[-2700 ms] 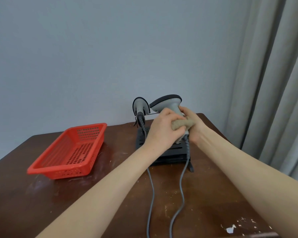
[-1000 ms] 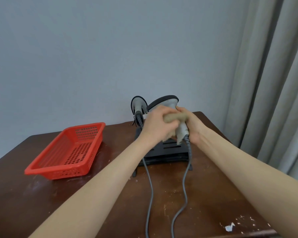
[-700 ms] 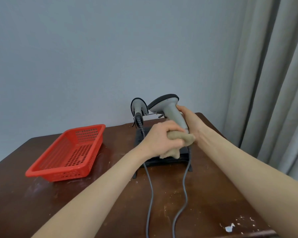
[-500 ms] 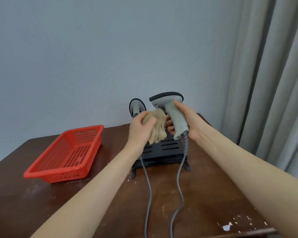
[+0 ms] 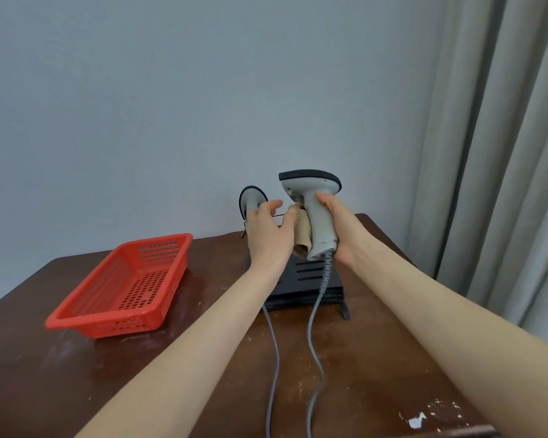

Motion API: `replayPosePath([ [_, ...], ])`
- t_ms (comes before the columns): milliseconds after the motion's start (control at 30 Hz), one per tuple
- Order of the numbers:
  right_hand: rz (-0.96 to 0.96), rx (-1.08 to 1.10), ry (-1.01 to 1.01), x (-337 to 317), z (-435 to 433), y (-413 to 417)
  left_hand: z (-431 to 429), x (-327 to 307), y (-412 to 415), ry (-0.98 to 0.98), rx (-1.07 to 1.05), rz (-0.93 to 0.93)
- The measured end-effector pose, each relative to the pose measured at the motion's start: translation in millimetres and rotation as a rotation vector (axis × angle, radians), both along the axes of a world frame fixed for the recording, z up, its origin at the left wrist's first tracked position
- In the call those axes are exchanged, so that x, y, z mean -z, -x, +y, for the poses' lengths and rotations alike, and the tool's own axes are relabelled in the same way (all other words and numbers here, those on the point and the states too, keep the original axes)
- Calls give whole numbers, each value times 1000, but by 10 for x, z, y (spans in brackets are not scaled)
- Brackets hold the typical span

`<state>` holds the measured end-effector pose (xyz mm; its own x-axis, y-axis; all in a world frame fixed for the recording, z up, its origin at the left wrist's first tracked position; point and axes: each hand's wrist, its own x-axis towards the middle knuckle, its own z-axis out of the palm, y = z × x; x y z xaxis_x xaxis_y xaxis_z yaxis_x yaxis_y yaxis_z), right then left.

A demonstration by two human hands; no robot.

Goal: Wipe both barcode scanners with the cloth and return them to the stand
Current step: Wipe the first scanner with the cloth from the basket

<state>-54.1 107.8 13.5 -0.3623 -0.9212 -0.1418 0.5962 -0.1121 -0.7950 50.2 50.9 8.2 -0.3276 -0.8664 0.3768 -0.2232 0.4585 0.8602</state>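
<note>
**A:** Where is the scanner that's being wiped?

**B:** The held scanner (image 5: 317, 216) is upright above the stand (image 5: 304, 281). The right hand (image 5: 340, 230) has its fingers wrapped round the handle, with the cable (image 5: 314, 314) hanging below.

**A:** And the left hand?

**B:** The left hand (image 5: 266, 240) is mostly open. Its loosely straight fingers press the cloth (image 5: 302, 240) against the handle's left side.

**A:** What does the next move turn on?

**B:** The handle's long axis runs vertically, so I'd judge the strokes go up and down it. The stand lies just below the right hand, which is the nearer 1. The other scanner (image 5: 252, 200) sits in the stand's left side, behind the left hand.
</note>
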Motion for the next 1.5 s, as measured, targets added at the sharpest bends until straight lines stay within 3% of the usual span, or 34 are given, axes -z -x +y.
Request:
replayPosePath([
  [167, 146, 129, -34, 26, -121, -47, 227, -57, 20, -23, 253, -146],
  [367, 164, 102, -132, 23, -126, -35, 224, -34, 43, -258, 266, -88],
  [633, 237, 109, -91, 103, -3, 80, 130, 54, 3, -579, 252, 153],
  [700, 330, 76, -122, 136, 18, 76, 122, 89, -14, -613, 261, 200],
  [800, 439, 241, -145, 136, 16, 108, 119, 141, -29, -643, 312, 298],
  [933, 891, 580, -40, -24, -24, 224, 110, 148, -61, -631, 328, 352],
  [1033, 1243, 519, 87, -155, -53, 144, 130, 156, -48, -571, 338, 272],
  [1133, 1548, 442, 7, -140, -49, 102, 152, 164, -19, -482, 359, 198],
  [1200, 1564, 303, 25, -140, 28, 90, 133, 179, -26, -434, 357, 169],
  [1300, 1416, 8, 52, -198, 167, 29, 84, 213, -65, -421, 344, 171],
  [1333, 1367, -3, 65, -215, 176, 18, 75, 220, -66, -418, 344, 169],
  [1433, 1315, 328, 85, -264, 62, 102, 99, 184, -46, -382, 351, 136],
  [1500, 1376, 427, 44, -292, -5, 134, 127, 160, -26, -375, 354, 129],
])
